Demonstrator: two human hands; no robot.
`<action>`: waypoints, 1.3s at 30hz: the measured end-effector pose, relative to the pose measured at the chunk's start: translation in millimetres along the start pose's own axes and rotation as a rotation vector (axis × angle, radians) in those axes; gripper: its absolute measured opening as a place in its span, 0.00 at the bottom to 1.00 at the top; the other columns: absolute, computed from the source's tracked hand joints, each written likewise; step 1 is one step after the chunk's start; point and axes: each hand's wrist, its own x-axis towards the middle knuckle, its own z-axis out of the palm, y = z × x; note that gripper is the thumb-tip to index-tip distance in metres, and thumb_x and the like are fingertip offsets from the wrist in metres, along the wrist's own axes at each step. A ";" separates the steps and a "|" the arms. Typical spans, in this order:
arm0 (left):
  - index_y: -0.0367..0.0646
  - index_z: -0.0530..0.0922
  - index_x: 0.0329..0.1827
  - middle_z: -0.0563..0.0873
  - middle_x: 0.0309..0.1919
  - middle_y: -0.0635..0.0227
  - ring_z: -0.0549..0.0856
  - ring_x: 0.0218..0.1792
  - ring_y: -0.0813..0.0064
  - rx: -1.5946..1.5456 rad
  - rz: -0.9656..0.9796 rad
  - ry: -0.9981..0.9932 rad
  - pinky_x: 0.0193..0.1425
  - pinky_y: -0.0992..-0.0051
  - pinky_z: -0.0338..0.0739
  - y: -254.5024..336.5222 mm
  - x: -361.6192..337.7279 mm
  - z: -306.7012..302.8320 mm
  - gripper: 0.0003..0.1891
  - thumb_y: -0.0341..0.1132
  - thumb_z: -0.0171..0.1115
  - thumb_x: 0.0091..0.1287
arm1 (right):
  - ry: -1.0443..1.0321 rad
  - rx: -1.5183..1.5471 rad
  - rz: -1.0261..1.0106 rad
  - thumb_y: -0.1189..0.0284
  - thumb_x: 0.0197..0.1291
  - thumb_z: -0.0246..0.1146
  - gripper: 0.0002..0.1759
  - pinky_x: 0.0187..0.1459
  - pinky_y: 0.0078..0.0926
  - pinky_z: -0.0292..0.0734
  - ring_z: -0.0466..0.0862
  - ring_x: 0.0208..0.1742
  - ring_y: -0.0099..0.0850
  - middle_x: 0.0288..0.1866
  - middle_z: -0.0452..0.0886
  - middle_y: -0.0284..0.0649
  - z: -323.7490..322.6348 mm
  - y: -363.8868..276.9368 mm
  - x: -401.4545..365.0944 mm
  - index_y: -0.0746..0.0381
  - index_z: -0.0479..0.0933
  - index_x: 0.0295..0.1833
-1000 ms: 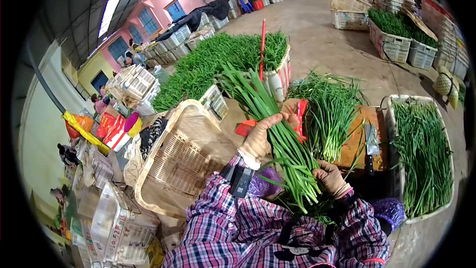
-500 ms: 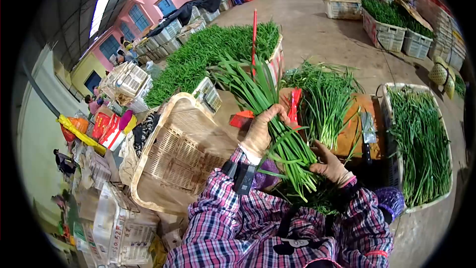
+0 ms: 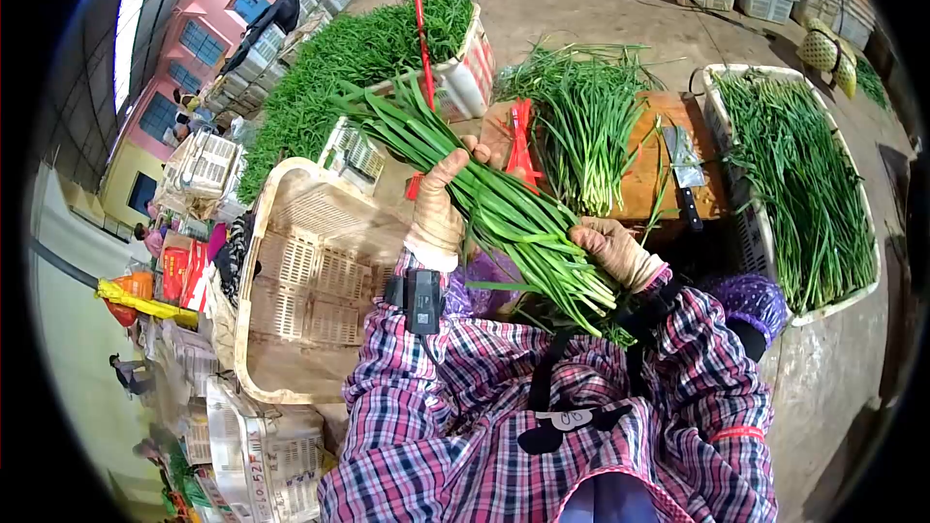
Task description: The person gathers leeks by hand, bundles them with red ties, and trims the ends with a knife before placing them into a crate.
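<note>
A bunch of garlic chives lies slantwise across the front of my body, leaf tips to the upper left and pale stem ends to the lower right. My left hand is wrapped round its leafy middle. Close to the stem ends, my right hand grips the bunch, thumb on top. Beyond it, a loose pile of chives rests on a wooden board, beside a cleaver with a black handle. Red ties lie left of that pile.
A dirty, pale plastic crate stands at my left. On the right is a crate filled with chives. Another heaped crate stands ahead, with a red stick upright near it. Stacked crates are at the lower left.
The view has tipped downward. The bunch has swung to a flatter slant, its leaf tips lower and further left. My right hand has closed further over the stem end.
</note>
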 end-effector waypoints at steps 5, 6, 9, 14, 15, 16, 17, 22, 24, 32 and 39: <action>0.44 0.78 0.48 0.84 0.42 0.66 0.83 0.49 0.62 0.109 0.014 -0.053 0.58 0.45 0.76 2.3 5.3 -15.8 0.11 0.31 0.62 0.62 | -0.007 -0.178 -0.083 0.41 0.61 0.56 0.32 0.41 0.19 0.67 0.68 0.37 0.17 0.33 0.73 0.24 -6.3 12.5 1.5 0.65 0.74 0.39; 0.43 0.78 0.48 0.84 0.43 0.65 0.83 0.50 0.61 0.049 -0.008 -0.093 0.58 0.44 0.76 0.6 -0.1 -5.6 0.12 0.31 0.63 0.62 | 0.014 -0.149 -0.132 0.40 0.61 0.54 0.32 0.40 0.18 0.66 0.66 0.36 0.17 0.32 0.71 0.23 -2.6 14.2 1.7 0.63 0.73 0.37; 0.43 0.77 0.46 0.84 0.44 0.62 0.82 0.53 0.57 -0.010 0.000 -0.093 0.59 0.46 0.76 -2.3 -0.1 3.7 0.11 0.31 0.63 0.61 | -0.007 -0.163 -0.209 0.39 0.59 0.55 0.33 0.39 0.16 0.65 0.66 0.35 0.16 0.30 0.70 0.22 -3.1 16.7 3.1 0.63 0.73 0.35; 0.42 0.78 0.45 0.83 0.49 0.57 0.81 0.54 0.54 -0.070 0.000 -0.076 0.57 0.46 0.76 -4.2 0.5 5.2 0.10 0.31 0.64 0.61 | 0.019 -0.004 -0.010 0.42 0.60 0.58 0.29 0.37 0.17 0.65 0.66 0.33 0.15 0.29 0.71 0.23 6.5 10.4 -1.2 0.61 0.73 0.32; 0.42 0.78 0.43 0.84 0.46 0.57 0.82 0.53 0.53 -0.089 -0.037 -0.109 0.57 0.46 0.77 -4.3 3.2 -0.1 0.09 0.32 0.64 0.62 | 0.022 -0.003 -0.006 0.42 0.60 0.58 0.29 0.37 0.17 0.65 0.66 0.33 0.15 0.29 0.71 0.23 2.6 14.8 -1.8 0.61 0.73 0.32; 0.42 0.79 0.42 0.85 0.43 0.57 0.83 0.51 0.52 -0.109 -0.077 -0.142 0.56 0.46 0.77 -5.3 5.1 -5.2 0.08 0.33 0.64 0.62 | 0.005 -0.057 -0.069 0.42 0.60 0.59 0.29 0.38 0.17 0.66 0.68 0.34 0.16 0.30 0.73 0.23 -4.7 22.3 -3.0 0.62 0.75 0.35; 0.42 0.79 0.42 0.85 0.43 0.57 0.83 0.51 0.52 -0.114 -0.085 -0.138 0.56 0.46 0.77 -5.5 5.7 -8.4 0.08 0.33 0.64 0.62 | -0.012 -0.110 -0.131 0.43 0.60 0.59 0.29 0.39 0.18 0.67 0.69 0.35 0.16 0.32 0.75 0.24 -8.9 27.3 -4.9 0.62 0.76 0.37; 0.43 0.78 0.41 0.84 0.33 0.63 0.85 0.45 0.56 0.018 -0.093 0.054 0.52 0.54 0.81 -8.8 2.2 -1.9 0.09 0.35 0.65 0.61 | 0.067 -0.184 -0.004 0.53 0.58 0.67 0.35 0.53 0.24 0.72 0.76 0.50 0.27 0.53 0.78 0.40 -13.8 5.4 -8.7 0.67 0.70 0.62; 0.41 0.77 0.44 0.83 0.30 0.66 0.85 0.39 0.62 0.108 -0.006 0.112 0.50 0.56 0.82 -13.8 0.5 7.1 0.10 0.32 0.64 0.61 | 0.240 -0.356 -0.161 0.65 0.57 0.69 0.31 0.52 0.23 0.74 0.77 0.52 0.27 0.52 0.78 0.41 -24.2 -4.8 -3.2 0.66 0.69 0.62; 0.39 0.78 0.47 0.83 0.41 0.70 0.82 0.41 0.77 0.494 0.100 -0.022 0.49 0.76 0.77 -43.1 6.0 13.3 0.14 0.28 0.66 0.57 | 0.403 -0.413 -0.440 0.74 0.57 0.65 0.07 0.34 0.19 0.75 0.81 0.30 0.22 0.29 0.83 0.38 41.6 -117.3 19.5 0.65 0.80 0.41; 0.40 0.76 0.53 0.83 0.40 0.71 0.84 0.39 0.76 0.525 0.240 -0.072 0.41 0.76 0.82 -68.7 -11.4 26.6 0.18 0.25 0.66 0.58 | 0.392 -0.469 -0.240 0.67 0.56 0.67 0.13 0.35 0.28 0.77 0.84 0.31 0.32 0.30 0.83 0.42 41.3 -111.2 51.4 0.62 0.80 0.43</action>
